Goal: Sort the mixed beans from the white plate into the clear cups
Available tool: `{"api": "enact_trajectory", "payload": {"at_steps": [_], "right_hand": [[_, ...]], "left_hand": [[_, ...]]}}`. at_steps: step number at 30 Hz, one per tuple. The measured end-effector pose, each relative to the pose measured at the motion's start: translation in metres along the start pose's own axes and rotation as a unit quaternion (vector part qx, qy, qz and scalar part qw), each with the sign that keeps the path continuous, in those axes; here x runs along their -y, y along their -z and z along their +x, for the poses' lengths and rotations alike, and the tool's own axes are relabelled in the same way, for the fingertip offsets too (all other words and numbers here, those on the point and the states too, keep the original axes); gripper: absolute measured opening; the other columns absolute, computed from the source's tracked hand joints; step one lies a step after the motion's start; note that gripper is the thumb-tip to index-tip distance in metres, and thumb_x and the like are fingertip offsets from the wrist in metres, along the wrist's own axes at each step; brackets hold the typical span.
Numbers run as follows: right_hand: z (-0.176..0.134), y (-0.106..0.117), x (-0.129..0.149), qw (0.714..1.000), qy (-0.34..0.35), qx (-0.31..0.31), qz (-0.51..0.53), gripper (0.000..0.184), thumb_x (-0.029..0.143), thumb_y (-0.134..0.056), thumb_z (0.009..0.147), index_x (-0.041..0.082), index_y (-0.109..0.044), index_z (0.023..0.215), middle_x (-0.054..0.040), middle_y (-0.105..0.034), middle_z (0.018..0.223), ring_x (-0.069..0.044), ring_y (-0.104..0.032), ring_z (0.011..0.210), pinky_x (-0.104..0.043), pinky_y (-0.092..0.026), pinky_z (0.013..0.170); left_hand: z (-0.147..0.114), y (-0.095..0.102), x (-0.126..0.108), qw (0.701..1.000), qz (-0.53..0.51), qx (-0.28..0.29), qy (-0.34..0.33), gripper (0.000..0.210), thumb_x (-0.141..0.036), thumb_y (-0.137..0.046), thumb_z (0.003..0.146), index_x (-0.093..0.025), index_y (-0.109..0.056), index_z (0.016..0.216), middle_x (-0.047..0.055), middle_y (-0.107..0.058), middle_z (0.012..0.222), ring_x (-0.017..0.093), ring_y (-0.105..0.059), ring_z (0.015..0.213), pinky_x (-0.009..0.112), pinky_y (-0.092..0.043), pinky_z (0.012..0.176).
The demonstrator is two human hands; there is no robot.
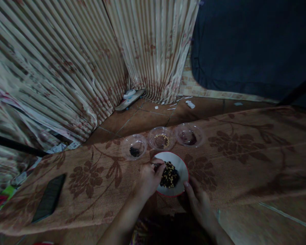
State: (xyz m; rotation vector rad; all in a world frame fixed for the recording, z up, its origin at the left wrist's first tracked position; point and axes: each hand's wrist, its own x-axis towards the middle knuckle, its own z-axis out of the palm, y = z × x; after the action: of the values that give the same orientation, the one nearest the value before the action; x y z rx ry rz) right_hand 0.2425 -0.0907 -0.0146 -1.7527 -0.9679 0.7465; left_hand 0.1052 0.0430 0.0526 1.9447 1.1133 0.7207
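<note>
A white plate with a red rim (183, 166) carries a mixed pile of black and yellow beans or seeds (169, 177). My right hand (197, 199) grips the plate's lower right edge, thumb on the rim and fingers underneath. Over the plate's left side, my left hand (148, 178) is closed in a pinch beside the pile; a small thin thing may be between its fingertips, too dim to name. Beyond the plate stand three clear plastic bowls: the left bowl (126, 147) with black seeds, the middle bowl (153, 133) with yellow ones, the right bowl (197, 131) with dark reddish ones.
A brown flower-patterned cloth (234, 170) covers the long surface under the bowls. Towards its left end lies a dark phone (49, 197). Striped curtains (91, 61) hang behind, and a slipper (130, 99) and white scraps lie on the tiled floor (142, 117).
</note>
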Motion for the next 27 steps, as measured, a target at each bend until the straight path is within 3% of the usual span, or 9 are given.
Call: {"api": "enact_trajectory", "payload": {"at_steps": [12,27], "right_hand": [[0.0002,0.0,0.0015,1.0,0.004,0.0,0.014,0.044,0.049,-0.046,0.093,0.019,-0.06,0.121,-0.0107,-0.07,0.118,-0.023,-0.066,0.109,-0.028,-0.053,0.088],[-0.0001,0.0008,0.0044,1.0,0.008,-0.001,0.009,0.043,0.048,-0.046,0.093,0.019,-0.06,0.122,-0.0097,-0.071,0.114,-0.023,-0.066,0.108,-0.029,-0.054,0.086]], "left_hand": [[0.0019,-0.0014,0.0,0.999,0.038,-0.013,0.001,0.015,-0.024,-0.058,0.087,-0.023,-0.073,0.086,-0.001,-0.076,0.08,0.013,-0.07,0.071,0.019,-0.05,0.063],[0.0003,-0.0035,0.003,0.999,0.009,-0.033,-0.001,0.015,-0.025,-0.059,0.086,-0.022,-0.074,0.084,0.001,-0.076,0.081,0.015,-0.07,0.072,0.022,-0.051,0.068]]}}
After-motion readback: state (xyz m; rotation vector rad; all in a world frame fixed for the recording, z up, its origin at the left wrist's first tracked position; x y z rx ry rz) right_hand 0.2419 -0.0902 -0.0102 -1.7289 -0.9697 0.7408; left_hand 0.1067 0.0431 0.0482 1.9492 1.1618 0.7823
